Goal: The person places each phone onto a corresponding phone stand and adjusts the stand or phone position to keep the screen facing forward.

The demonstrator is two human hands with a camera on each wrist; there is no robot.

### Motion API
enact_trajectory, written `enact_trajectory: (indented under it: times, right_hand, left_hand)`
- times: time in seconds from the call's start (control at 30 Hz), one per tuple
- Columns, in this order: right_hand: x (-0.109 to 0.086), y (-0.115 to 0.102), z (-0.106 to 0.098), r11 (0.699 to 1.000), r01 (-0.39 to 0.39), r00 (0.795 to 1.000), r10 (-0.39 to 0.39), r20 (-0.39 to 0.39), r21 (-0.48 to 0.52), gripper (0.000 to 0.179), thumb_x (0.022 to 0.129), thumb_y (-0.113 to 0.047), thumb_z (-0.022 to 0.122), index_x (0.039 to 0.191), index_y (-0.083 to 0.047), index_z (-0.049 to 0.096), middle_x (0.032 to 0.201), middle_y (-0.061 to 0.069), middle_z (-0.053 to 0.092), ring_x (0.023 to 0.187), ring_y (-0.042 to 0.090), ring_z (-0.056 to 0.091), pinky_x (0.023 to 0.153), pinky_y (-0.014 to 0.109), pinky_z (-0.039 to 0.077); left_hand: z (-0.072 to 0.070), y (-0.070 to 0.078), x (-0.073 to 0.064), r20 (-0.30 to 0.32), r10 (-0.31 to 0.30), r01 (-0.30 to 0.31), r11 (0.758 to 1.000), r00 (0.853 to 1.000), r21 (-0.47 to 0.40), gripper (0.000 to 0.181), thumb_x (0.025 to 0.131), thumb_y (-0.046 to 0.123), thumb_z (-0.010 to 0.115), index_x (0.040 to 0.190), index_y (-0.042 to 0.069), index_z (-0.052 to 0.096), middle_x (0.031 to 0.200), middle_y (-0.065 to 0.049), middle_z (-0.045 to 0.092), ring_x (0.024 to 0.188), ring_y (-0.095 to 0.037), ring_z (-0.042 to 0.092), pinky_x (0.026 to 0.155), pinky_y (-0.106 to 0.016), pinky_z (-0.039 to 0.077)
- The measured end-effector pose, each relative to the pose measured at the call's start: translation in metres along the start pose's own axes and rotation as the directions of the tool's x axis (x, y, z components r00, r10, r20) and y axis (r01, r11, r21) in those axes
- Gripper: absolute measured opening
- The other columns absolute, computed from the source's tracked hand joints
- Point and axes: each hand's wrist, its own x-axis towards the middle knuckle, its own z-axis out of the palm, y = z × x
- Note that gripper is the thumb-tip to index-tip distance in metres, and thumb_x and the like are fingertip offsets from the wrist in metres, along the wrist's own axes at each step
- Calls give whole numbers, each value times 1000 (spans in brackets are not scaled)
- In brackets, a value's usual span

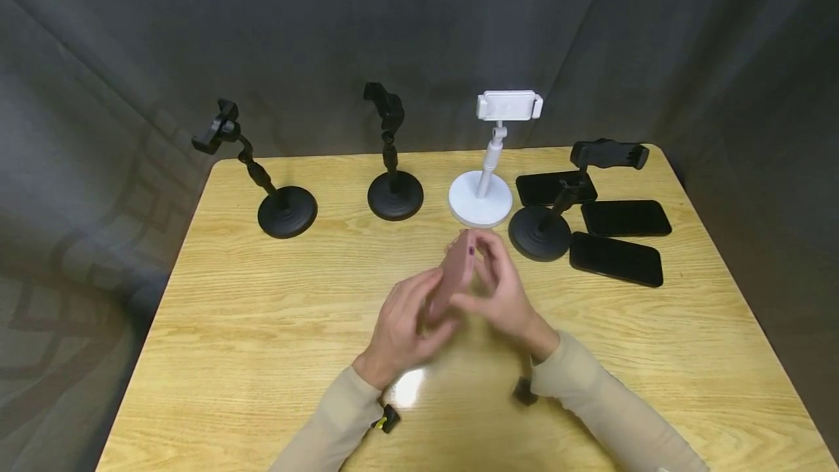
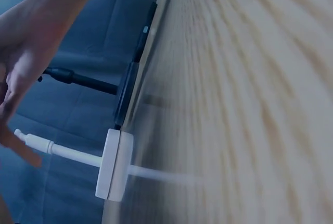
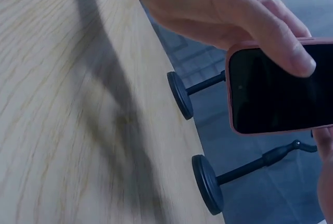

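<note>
A smartphone in a pink case is held up between both hands above the middle of the table, tilted. The left hand grips one end, and in the right wrist view its thumb lies across the dark screen. At the phone's other end the right hand holds it, fingers bent at the upper edge and thumb near the lower edge. Behind the hands stands a white phone stand with an unoccupied clamp. A black phone stand is just beyond the right hand.
Two more black phone stands, one at far left and one mid-back, hold nothing. Three dark phones lie at the right: a back one, a middle one and a front one. Dark curtains surround the wooden table.
</note>
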Motion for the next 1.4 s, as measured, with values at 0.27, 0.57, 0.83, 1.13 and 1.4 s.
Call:
enact_trajectory:
  times: [0.27,0.57,0.83,1.13,1.4]
  right_hand:
    - [0,-2,3,990,0,999,5,-34,143,85,84,-29,88,146,1,39,133,8,56,125,18,60,115,31,45]
    - [1,-3,7,964,56,996,-35,-83,262,81,84,-25,88,145,-1,41,130,8,58,122,21,62,110,33,50]
    - [-1,-2,9,953,58,996,-33,-87,297,81,87,-27,86,146,3,39,129,10,61,121,21,63,109,33,51]
    - [-2,-3,12,932,47,996,-16,-88,359,72,88,-28,85,143,-7,44,127,8,60,119,22,63,108,35,52]
    - [-4,-2,8,948,5,997,21,-79,319,70,90,-31,82,145,-8,45,129,6,62,120,19,63,107,32,52]
  left_hand:
    - [7,0,7,-144,69,-55,994,987,97,43,98,25,67,122,-10,61,116,-19,70,98,-29,70,88,-38,60]
    - [12,-3,13,-255,143,-108,983,956,146,30,99,22,68,109,-7,65,107,-16,73,92,-29,73,83,-37,61]
    - [14,-5,15,-324,194,-151,976,926,154,26,100,21,69,102,-5,66,100,-16,74,86,-28,73,79,-36,62]
    - [17,-5,19,-404,266,-225,963,875,145,25,99,18,70,93,-7,67,91,-19,74,79,-31,74,78,-37,64]
    - [18,-5,23,-443,290,-256,957,849,137,24,97,15,72,90,-8,69,88,-21,75,76,-32,74,74,-39,64]
